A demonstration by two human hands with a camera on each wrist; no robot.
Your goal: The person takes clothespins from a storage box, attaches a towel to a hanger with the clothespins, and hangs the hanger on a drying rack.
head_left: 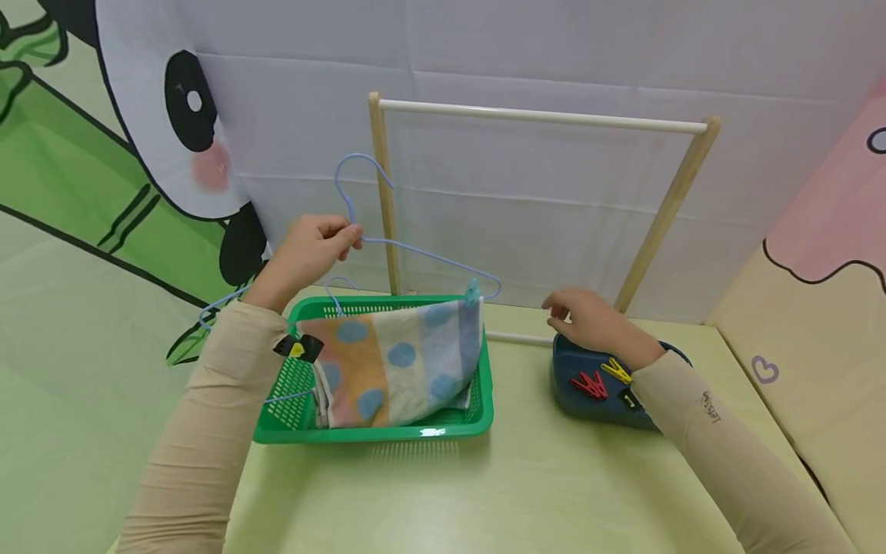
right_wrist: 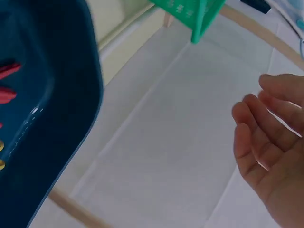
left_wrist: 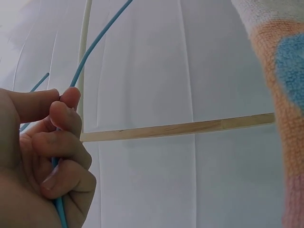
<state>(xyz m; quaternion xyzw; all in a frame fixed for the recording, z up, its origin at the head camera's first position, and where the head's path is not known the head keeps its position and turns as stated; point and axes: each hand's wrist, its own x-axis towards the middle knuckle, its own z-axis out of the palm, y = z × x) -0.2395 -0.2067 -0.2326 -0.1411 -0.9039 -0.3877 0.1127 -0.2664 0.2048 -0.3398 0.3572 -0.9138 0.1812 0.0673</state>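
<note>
My left hand (head_left: 314,250) pinches a thin blue hanger (head_left: 429,252) just below its hook, and its fingers curl round the wire in the left wrist view. From the hanger hangs a towel (head_left: 401,354) with coloured stripes and blue dots, over a green basket (head_left: 374,437). A light-blue clip (head_left: 472,292) grips the towel's right top corner. By its left top corner is a black-and-yellow piece (head_left: 299,348), close to my left sleeve. My right hand (head_left: 588,323) is above a dark blue bin (head_left: 602,412), fingers loosely bent, holding nothing.
The bin contains red clothespins (head_left: 590,385), a yellow clothespin (head_left: 616,371) and a black piece (head_left: 628,398). Behind the basket stands a wooden rack with a white bar (head_left: 540,115). Another blue hanger hook (head_left: 339,291) shows at the basket's back. Printed cloth walls surround the table.
</note>
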